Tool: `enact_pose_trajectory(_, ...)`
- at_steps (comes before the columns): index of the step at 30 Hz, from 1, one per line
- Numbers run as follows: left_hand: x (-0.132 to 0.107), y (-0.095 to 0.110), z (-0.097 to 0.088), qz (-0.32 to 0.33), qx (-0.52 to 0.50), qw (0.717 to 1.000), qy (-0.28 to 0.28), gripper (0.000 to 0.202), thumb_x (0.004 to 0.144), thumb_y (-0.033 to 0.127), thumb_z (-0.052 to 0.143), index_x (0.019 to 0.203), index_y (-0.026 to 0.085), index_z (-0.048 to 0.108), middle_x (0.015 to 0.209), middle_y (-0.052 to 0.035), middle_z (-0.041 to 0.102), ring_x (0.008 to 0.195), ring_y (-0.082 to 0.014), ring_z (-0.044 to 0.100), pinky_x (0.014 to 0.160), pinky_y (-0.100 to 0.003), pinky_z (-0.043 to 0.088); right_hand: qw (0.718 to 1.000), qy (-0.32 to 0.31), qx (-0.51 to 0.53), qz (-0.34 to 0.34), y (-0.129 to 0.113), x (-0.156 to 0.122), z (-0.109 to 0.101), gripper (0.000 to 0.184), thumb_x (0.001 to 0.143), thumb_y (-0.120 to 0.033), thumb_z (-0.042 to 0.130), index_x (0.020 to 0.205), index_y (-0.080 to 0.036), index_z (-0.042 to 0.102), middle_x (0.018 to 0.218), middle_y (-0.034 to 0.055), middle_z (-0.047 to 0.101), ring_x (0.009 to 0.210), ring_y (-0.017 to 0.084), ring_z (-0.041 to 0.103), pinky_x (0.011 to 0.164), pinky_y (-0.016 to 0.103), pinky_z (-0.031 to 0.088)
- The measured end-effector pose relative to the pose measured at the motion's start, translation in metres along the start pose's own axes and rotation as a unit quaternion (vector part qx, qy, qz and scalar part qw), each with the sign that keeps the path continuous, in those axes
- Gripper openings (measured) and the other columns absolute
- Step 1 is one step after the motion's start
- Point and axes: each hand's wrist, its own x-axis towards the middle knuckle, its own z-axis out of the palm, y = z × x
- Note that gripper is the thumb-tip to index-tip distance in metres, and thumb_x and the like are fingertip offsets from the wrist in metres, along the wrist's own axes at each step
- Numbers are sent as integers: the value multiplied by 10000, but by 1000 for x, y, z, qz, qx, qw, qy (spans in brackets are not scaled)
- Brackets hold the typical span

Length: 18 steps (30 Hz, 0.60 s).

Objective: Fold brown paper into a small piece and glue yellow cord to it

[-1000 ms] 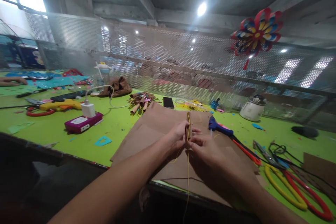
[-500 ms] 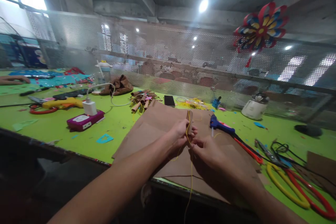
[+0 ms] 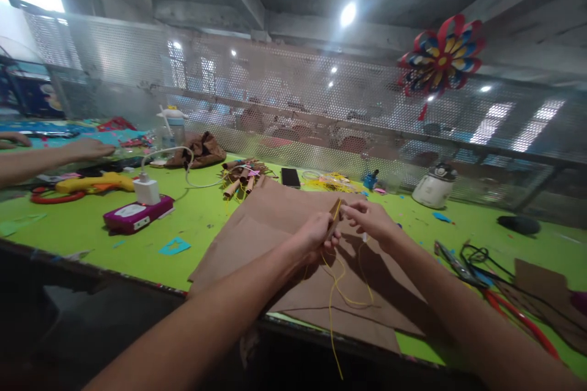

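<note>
My left hand point(image 3: 316, 237) is closed around a small brown cardboard piece point(image 3: 334, 220), held tilted above the brown paper sheets point(image 3: 275, 220). My right hand point(image 3: 370, 219) pinches the top end of that piece together with a yellow string point(image 3: 337, 293). The string loops down from the piece over the paper and hangs past the table's front edge.
A green table point(image 3: 202, 220) carries a pink power strip with a white charger point(image 3: 137, 211), a yellow glue gun point(image 3: 94, 183), paper rolls point(image 3: 241, 176), a black phone point(image 3: 290, 177), a white pot point(image 3: 433, 186), and red scissors and black cables point(image 3: 486, 263). Another person's hand point(image 3: 87, 148) reaches in at the left.
My right hand rose from below the cardboard piece to its top end, pulling the string into loose loops. The piece tilted. Another person's arm came further in at the left.
</note>
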Motion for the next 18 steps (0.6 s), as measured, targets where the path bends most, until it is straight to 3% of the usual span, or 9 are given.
enact_pose_trajectory(3,-3,0,2,13,43,999,-6,235,825,225,348,711,135,532,517,-12,483,381,-55,372,364,-176,202,996,6,71,45,3,7,9,299,691,-290,611,938,-130,560,679,32,593,545,112,551,436,195,403)
enact_pose_trajectory(8,-3,0,0,7,56,998,-23,260,827,223,316,745,135,547,496,-1,469,364,-57,355,367,-174,217,991,2,126,49,7,10,15,259,658,-168,587,913,-133,553,596,6,585,475,99,547,386,171,383)
enact_pose_trajectory(18,-4,-1,2,28,82,995,-41,195,862,251,388,816,143,544,512,18,463,373,-46,371,370,-155,249,987,11,149,62,11,15,16,228,610,-186,584,831,-130,581,557,4,594,453,99,532,379,175,362)
